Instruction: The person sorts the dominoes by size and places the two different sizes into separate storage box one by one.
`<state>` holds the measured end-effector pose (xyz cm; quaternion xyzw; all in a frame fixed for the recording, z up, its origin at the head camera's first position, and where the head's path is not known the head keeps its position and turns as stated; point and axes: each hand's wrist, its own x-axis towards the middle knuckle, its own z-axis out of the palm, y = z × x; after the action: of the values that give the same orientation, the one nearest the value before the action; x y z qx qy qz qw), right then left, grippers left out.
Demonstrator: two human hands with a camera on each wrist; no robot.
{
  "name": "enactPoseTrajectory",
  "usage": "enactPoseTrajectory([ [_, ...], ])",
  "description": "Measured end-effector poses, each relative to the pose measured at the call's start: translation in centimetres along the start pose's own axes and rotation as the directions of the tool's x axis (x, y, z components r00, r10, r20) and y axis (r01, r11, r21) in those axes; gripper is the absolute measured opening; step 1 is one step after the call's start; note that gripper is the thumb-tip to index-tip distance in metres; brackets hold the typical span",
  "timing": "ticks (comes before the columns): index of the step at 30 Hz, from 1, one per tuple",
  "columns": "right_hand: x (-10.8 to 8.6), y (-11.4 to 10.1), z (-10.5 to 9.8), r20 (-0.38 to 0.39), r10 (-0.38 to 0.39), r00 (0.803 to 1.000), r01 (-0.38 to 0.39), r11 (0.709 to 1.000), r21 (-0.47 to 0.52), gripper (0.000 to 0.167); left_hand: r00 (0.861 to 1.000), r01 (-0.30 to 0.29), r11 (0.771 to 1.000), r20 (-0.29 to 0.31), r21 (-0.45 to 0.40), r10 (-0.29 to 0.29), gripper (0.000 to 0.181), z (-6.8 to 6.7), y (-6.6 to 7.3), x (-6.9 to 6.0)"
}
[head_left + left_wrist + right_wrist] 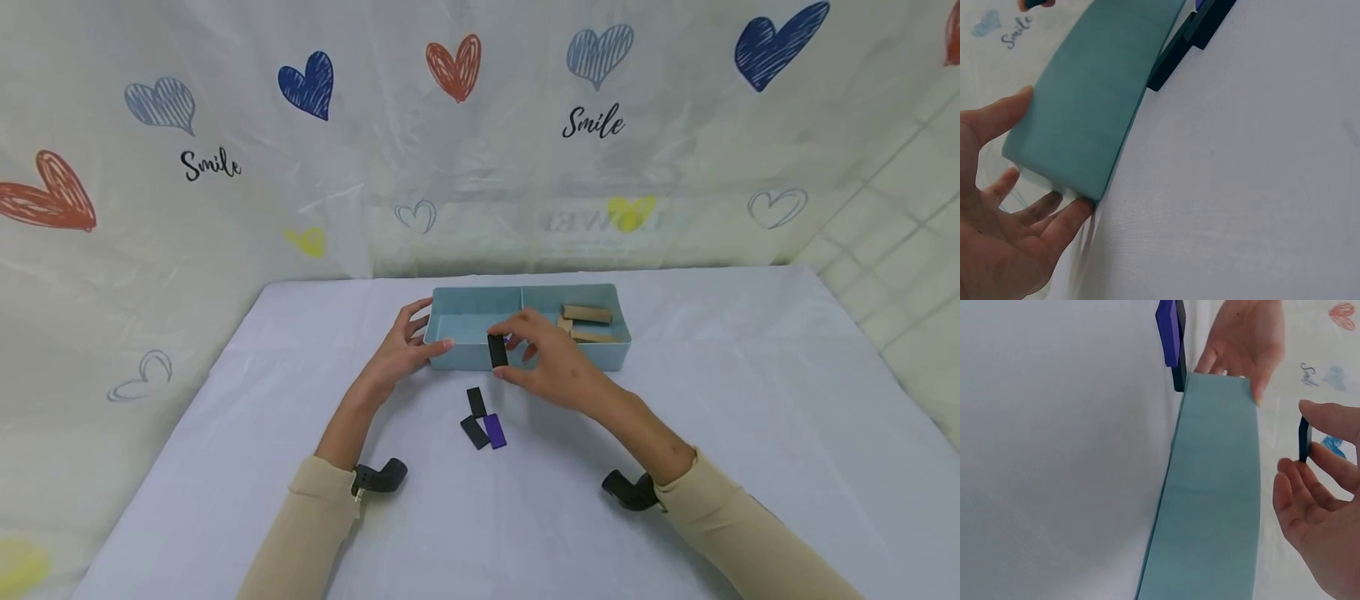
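A light-blue divided box (465, 358) stands on the table. My left hand (401, 354) holds its left end, the thumb at the front rim and the other fingers against the end wall; the left wrist view shows this grip on the box wall (1085, 106). Above the front rim, my right hand (558, 367) pinches a small black block (498, 351) between thumb and fingertips. That block (1305, 439) is seen edge-on in the right wrist view. A speck of purple shows behind the right fingers, too small to identify. In front of the box lie two black blocks (476, 402) and a purple block (495, 431).
Several wooden blocks (587, 314) lie in the box's right compartment; a divider (522, 298) separates it from the left one. White cloth covers the table (712, 358). Behind hangs a pale curtain (510, 167) printed with hearts.
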<state>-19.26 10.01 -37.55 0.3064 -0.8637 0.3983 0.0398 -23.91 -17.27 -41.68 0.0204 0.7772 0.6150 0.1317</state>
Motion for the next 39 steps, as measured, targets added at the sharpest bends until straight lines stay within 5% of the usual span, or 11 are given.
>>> enactPoseTrajectory([
  [10,0.9,0.3,-0.3,-0.098,-0.001,0.995,-0.001,1.0,-0.014,0.051,1.0,0.001,1.0,-0.004,0.011,-0.001,0.09,0.1,0.0,-0.1],
  [39,2.9,2.1,0.0,-0.154,0.092,0.984,-0.101,0.993,-0.053,0.042,1.0,0.006,1.0,-0.004,0.009,-0.006,0.091,0.1,0.0,0.0],
])
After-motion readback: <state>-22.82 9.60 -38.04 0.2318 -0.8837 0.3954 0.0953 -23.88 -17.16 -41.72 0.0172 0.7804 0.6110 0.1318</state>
